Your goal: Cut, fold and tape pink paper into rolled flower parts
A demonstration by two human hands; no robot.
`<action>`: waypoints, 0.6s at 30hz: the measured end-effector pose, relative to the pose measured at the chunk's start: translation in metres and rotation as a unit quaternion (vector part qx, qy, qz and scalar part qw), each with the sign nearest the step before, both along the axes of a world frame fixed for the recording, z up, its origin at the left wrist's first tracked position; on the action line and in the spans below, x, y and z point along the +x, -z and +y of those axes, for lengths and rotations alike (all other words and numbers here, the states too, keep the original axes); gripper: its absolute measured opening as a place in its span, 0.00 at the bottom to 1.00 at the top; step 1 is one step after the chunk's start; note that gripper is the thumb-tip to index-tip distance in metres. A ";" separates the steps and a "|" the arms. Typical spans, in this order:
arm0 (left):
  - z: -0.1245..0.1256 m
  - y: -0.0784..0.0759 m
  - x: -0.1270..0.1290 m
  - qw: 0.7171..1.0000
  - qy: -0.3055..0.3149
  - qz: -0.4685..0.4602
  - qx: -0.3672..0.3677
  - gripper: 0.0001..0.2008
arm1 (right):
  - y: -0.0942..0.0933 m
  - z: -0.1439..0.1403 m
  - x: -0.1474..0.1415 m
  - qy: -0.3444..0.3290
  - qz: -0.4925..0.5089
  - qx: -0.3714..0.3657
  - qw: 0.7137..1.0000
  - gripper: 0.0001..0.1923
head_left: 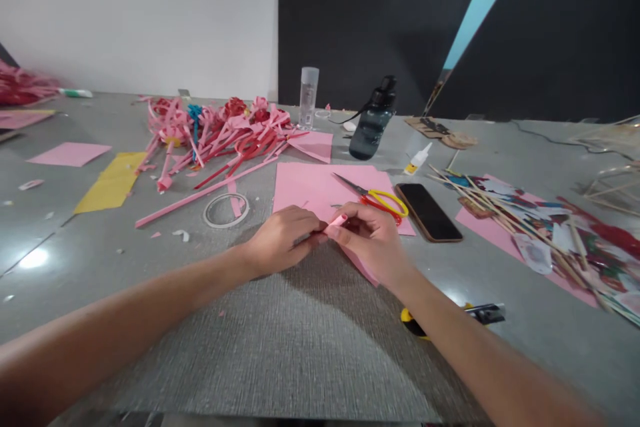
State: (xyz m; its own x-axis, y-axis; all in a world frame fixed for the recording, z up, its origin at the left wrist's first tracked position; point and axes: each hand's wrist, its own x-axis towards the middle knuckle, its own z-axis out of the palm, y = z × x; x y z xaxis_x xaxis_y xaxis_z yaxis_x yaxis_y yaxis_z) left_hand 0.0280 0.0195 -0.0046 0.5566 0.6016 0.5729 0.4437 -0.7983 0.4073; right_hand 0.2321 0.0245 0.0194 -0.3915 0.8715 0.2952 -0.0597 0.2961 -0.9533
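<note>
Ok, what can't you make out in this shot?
Head view only:
- Pink roll: mostly hidden by the left hand and right hand.
- Yellow tool: partly behind the right forearm.
- Glue label: too small to read.
- Stick pile: cut by the right edge.

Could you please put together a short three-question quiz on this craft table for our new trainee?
1. True or false: the scissors lie on the pink paper sheet.
2. Which thing lies just right of the scissors: A) the phone, B) the tape ring, C) the yellow paper?
3. What do the left hand and right hand hold between them?

Key
1. True: they lie with the blades pointing left and the yellow and red handles near the sheet's right edge.
2. A, the phone, screen dark.
3. A small rolled pink paper piece, pinched in the fingers of both hands.
</note>
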 end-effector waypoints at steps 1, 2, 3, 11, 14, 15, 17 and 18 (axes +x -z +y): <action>0.001 0.001 0.000 1.000 -0.005 0.000 0.002 0.09 | 0.000 0.000 0.000 0.001 -0.002 -0.002 1.000 0.07; 0.001 0.001 0.000 1.000 -0.009 0.000 0.004 0.10 | 0.000 0.000 -0.001 0.003 -0.005 -0.004 1.000 0.07; 0.002 0.001 0.000 1.000 -0.013 -0.002 0.005 0.10 | 0.000 0.000 -0.001 0.006 -0.007 -0.007 1.000 0.07; 0.002 0.001 -0.001 0.999 -0.020 -0.025 -0.012 0.08 | 0.000 0.002 -0.001 -0.018 -0.042 -0.034 0.998 0.08; 0.002 0.001 -0.001 0.999 -0.022 -0.030 -0.024 0.08 | -0.001 0.003 -0.001 -0.011 -0.057 -0.032 0.998 0.10; 0.002 0.000 -0.001 0.999 -0.022 -0.030 -0.028 0.08 | -0.002 0.003 -0.001 -0.011 -0.061 -0.032 0.998 0.10; 0.002 -0.001 -0.001 0.999 -0.019 -0.027 -0.035 0.09 | -0.003 0.002 -0.001 -0.012 -0.068 -0.031 0.997 0.10; 0.001 -0.002 -0.001 0.999 -0.016 -0.026 -0.040 0.09 | -0.004 0.002 -0.001 -0.014 -0.070 -0.029 0.997 0.11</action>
State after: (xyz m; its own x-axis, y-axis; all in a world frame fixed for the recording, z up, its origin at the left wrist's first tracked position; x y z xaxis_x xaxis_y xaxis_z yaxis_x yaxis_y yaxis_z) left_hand 0.0272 0.0207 -0.0029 0.5073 0.6632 0.5502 0.4447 -0.7484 0.4921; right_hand 0.2306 0.0265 0.0232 -0.4498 0.8739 0.1843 0.0685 0.2395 -0.9685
